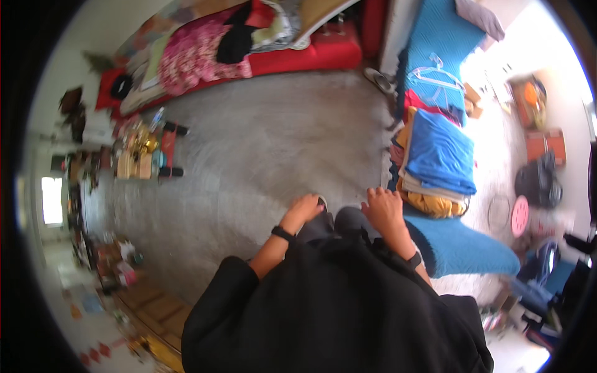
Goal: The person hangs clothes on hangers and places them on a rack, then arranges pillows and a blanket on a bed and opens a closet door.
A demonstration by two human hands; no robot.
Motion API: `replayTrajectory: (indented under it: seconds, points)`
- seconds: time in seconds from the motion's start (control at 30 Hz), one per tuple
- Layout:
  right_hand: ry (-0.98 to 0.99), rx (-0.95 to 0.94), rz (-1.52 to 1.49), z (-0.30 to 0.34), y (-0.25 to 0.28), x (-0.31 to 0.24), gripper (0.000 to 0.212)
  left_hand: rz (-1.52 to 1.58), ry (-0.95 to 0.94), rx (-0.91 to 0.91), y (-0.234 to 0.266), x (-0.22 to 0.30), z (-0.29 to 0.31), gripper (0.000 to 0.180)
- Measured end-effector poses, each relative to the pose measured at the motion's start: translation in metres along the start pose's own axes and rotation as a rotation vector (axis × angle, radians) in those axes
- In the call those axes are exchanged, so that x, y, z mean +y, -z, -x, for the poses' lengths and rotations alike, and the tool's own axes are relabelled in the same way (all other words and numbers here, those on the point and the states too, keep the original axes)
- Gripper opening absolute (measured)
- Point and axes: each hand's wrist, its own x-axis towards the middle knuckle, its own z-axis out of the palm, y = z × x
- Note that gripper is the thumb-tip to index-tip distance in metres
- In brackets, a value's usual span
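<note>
My left hand [305, 208], with a dark band on its wrist, hangs above my left knee, fingers loosely bent and nothing seen in them. Over by my right knee, my right hand [384, 207] has its fingers apart and is bare of any object. Close to the right hand lies a stack of folded cloth, a blue folded cloth [438, 152] on top and a mustard-yellow cloth [429, 204] low in the pile. The stack rests on a long seat with a teal cover [463, 248]. Beyond the stack, a white clothes hanger [435, 78] lies on the same cover.
A red sofa [311, 57] heaped with clothes and a pink floral blanket [196, 53] stands at the far side. To the left is a low table [168, 149] with small items. Grey floor [267, 137] lies between. A black bag [540, 180] and pink round stool [520, 216] are right.
</note>
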Motion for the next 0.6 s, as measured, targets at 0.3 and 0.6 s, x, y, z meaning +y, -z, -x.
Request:
replayTrajectory:
  seconds: [0.3,0.6]
  points:
    - [-0.495,-0.122,-0.171,-0.078,-0.018,0.111,0.029,-0.277,-0.441,-0.161,0.093,0.028,-0.231,0.034]
    - [-0.614,-0.173,-0.291,-0.307,-0.065,0.302,0.029,0.014,-0.578,-0.410,0.090,0.123,-0.479,0.034]
